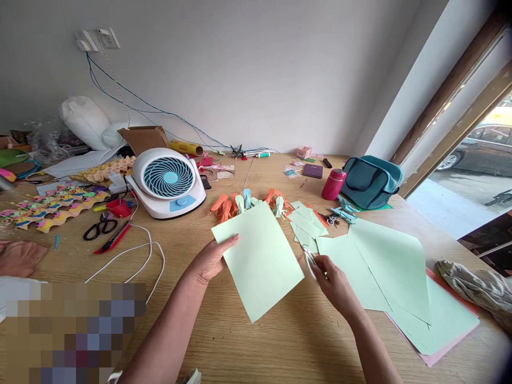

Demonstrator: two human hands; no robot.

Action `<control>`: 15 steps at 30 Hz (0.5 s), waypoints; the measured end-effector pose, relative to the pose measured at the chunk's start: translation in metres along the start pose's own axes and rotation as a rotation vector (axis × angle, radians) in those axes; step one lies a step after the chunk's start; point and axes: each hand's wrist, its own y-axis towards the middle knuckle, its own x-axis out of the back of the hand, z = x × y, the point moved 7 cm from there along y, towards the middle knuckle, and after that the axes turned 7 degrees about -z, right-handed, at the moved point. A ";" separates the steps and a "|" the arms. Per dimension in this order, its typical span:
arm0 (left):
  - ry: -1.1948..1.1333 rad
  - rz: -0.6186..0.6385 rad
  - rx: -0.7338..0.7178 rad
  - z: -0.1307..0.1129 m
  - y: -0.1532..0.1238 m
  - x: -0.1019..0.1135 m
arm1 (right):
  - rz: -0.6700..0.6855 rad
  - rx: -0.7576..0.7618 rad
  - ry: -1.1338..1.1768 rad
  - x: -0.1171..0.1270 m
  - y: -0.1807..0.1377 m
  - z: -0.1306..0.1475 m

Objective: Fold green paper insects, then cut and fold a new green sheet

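Left hand [211,258] pinches pale green sheet [262,264] at its left edge, thumb on top, likely keeping it flat above the surface [236,352]; right hand [333,280] grips scissors [308,256] just beside the sheet. More green paper [394,256] lies rightward, presumably for easy reach.

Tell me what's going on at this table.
A person is working with paper. The left hand holds up a pale green sheet, and the right hand grips scissors beside its edge, apart from it. More green sheets lie to the right, with orange, green and blue paper shapes behind.
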 end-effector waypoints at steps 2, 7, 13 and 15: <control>0.008 -0.004 -0.009 -0.003 -0.002 0.000 | 0.070 -0.055 0.252 0.000 -0.001 0.007; 0.030 -0.001 0.010 -0.001 -0.007 -0.004 | 0.112 -0.153 0.573 -0.010 -0.006 0.019; 0.056 0.009 0.020 0.006 -0.007 -0.008 | 0.155 -0.102 0.628 -0.022 -0.013 0.038; 0.070 0.013 0.008 0.006 -0.006 -0.008 | 0.176 -0.119 0.632 -0.024 -0.015 0.042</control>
